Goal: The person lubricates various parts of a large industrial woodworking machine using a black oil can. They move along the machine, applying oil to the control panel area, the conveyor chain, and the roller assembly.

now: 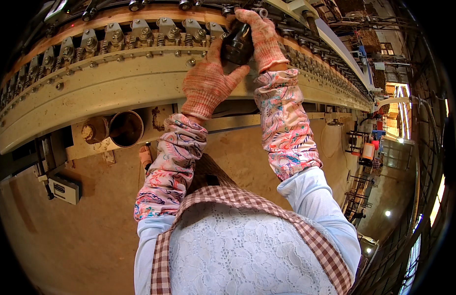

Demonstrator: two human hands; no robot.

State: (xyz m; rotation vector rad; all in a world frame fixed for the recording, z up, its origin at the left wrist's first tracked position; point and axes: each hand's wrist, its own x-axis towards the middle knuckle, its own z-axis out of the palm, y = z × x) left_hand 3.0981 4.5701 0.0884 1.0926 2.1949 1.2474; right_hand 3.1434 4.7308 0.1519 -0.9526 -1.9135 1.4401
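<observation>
A long machine bed point(134, 73) with a cream front panel runs across in front of me. Over its row of metal brackets, springs and bolts, my right hand point(265, 42) in a pink-orange knit glove is closed round a glossy black, rounded object point(238, 44). Its exact kind I cannot make out. My left hand point(210, 83), gloved alike, lies against the panel with thumb and fingers spread at the object's lower left side. Whether those fingertips touch the object is hard to see. Patterned sleeve covers wrap both forearms.
Below the panel, a dark-stained round container point(126, 129) and a smaller brownish one point(95, 130) stand on a ledge. A grey box point(65, 190) hangs at lower left. A foot point(145, 156) shows on the floor. Racks and red items point(368, 151) stand at right.
</observation>
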